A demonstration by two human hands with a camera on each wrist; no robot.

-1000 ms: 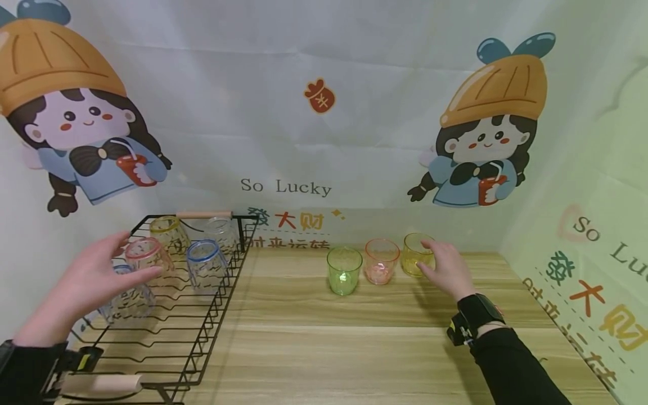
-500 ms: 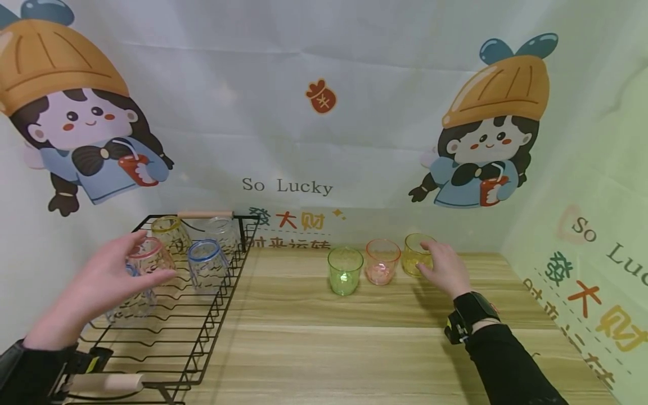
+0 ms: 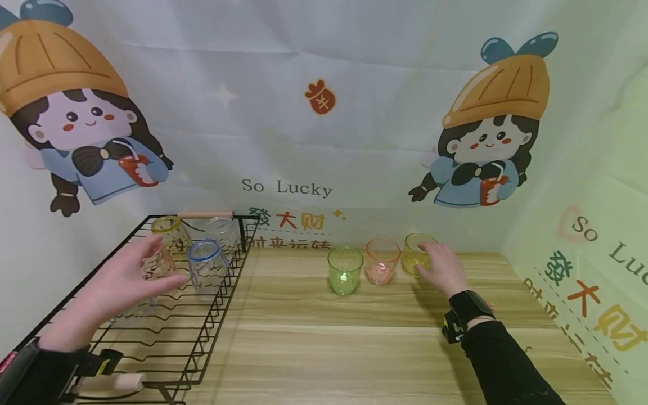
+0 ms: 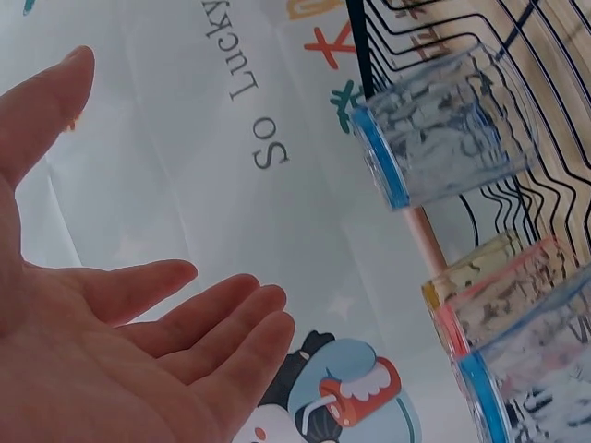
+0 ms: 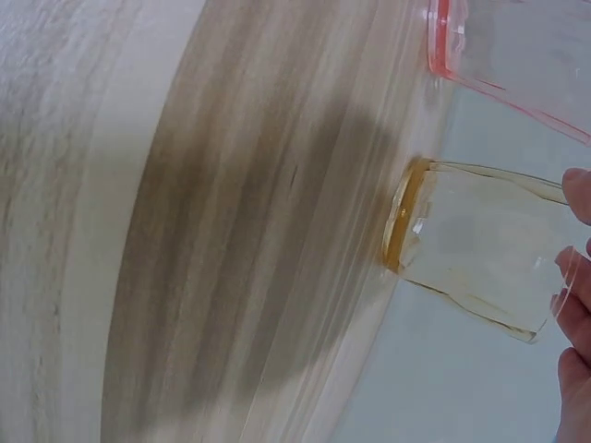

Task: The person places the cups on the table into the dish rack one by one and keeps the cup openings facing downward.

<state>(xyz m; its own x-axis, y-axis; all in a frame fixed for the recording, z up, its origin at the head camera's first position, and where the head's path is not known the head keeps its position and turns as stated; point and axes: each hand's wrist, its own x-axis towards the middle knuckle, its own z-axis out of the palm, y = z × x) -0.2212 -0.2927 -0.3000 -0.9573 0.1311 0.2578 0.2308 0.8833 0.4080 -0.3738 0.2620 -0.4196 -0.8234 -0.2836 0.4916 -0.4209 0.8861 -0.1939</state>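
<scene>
My left hand [image 3: 118,281] hovers over the left side of the rack among the upturned glasses, thumb and fingers spread, holding nothing. It partly covers a pink-rimmed glass [image 3: 161,261] and a clear glass [image 3: 136,315]. Just right of its thumb stands a blue-rimmed glass [image 3: 207,267]. On the tabletop, my right hand [image 3: 444,267] holds the upper part of an upright yellow glass [image 3: 412,261]; in the right wrist view its fingertips [image 5: 568,277] lie at the rim of that yellow glass [image 5: 471,245]. An orange-red glass [image 3: 382,263] and a green glass [image 3: 345,273] stand beside it.
A black wire rack [image 3: 202,351] with wooden handles occupies the table's left side. At its back are a yellow-rimmed glass [image 3: 171,233] and a clear glass [image 3: 223,232]. Behind the wooden tabletop [image 3: 329,349] hangs a printed cloth [image 3: 283,135].
My left hand has moved right over the rack, now covering more of the pink-rimmed glass. The right hand stays at the yellow glass with only a slight shift.
</scene>
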